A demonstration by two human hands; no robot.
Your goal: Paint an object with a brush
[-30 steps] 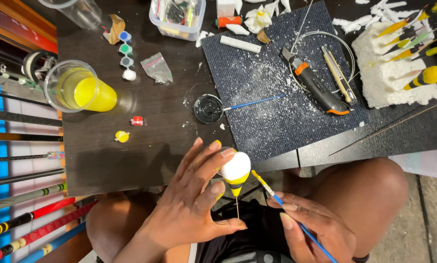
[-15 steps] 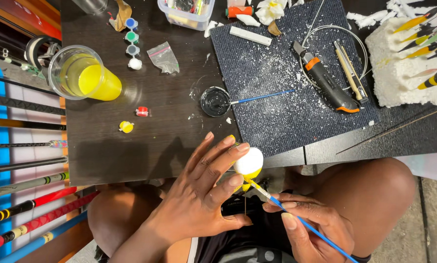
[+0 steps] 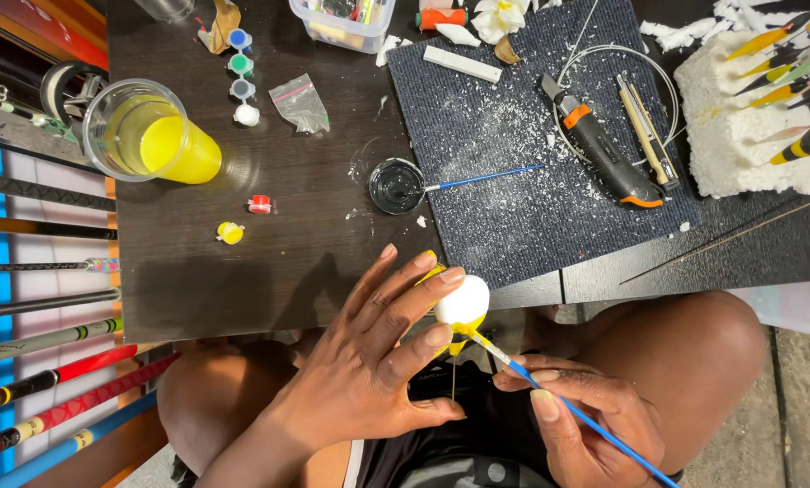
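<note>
Dark table [image 3: 269, 271], cluttered; yellow-paint cup [image 3: 147, 137] near its left edge. Off the front edge, over the lap, left hand [image 3: 369, 361] fingers curl closed around white egg-shaped float [image 3: 463, 301]; right hand [image 3: 572, 411] pinches blue brush [image 3: 567, 407], tip at the float's base. Bottom yellow, most unpainted.

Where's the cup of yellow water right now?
The cup of yellow water stands at the dark table's upper left, left of the row of small paint pots, far from both hands.

Left hand [image 3: 369, 370] pinches a white float [image 3: 462, 303] — right hand [image 3: 576, 416] touches a blue paintbrush [image 3: 567, 411] to it.
</note>
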